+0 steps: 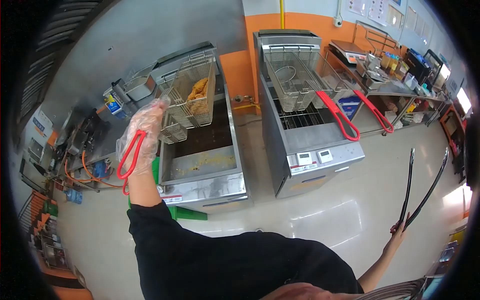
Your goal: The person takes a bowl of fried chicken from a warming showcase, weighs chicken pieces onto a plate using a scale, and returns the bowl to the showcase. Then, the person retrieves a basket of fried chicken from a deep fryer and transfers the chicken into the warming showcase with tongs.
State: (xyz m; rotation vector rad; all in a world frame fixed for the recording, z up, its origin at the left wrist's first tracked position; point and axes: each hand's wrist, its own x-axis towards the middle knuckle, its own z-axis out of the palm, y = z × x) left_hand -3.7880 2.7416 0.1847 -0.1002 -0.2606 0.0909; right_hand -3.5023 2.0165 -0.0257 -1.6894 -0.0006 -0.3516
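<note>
Fingers [159,105] of the left hand [143,131], in a crinkly glove [149,159], squeeze a red handle [131,156]; its long wire basket [202,118] points away, holding bumpy golden food [198,89]. Right hand [398,232] clamps black tongs [408,182].

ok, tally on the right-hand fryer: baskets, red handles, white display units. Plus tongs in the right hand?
Mesh baskets: 2
Red handles: 2
White display units: 2
Tongs: 1
Total: 7
</note>
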